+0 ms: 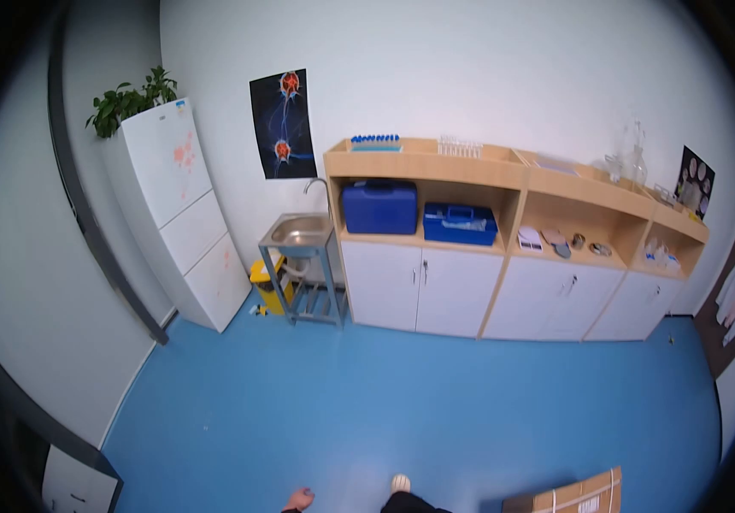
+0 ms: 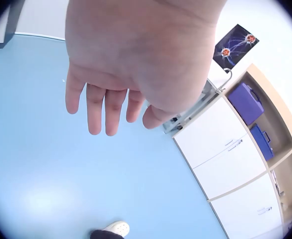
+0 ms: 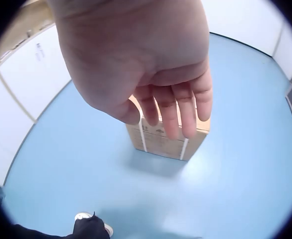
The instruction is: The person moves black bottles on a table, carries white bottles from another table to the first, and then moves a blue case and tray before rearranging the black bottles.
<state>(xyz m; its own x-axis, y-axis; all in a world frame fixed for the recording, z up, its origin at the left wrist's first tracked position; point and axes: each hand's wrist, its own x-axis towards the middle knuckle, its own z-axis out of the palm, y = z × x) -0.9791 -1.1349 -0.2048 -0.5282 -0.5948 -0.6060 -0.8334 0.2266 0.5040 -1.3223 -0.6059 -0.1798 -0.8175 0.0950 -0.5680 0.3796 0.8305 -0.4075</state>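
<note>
My left hand [image 1: 301,498] hangs low at the bottom of the head view. In the left wrist view the same hand [image 2: 136,64] has relaxed fingers over blue floor and holds nothing. My right hand [image 3: 141,59] appears only in the right wrist view, its loosely bent fingers holding nothing. Behind those fingers stands a cardboard box [image 3: 161,144] with white straps, partly hidden by the hand. The head view shows that box [image 1: 577,498] at the lower right, cut off by the frame edge.
Along the far wall runs a wooden cabinet [image 1: 380,282] with blue cases [image 1: 379,208] on its shelf. Left of it are a metal sink [image 1: 301,229], a yellow bin [image 1: 273,291] and a white fridge [image 1: 167,162]. Blue floor [image 1: 367,393] lies between me and them.
</note>
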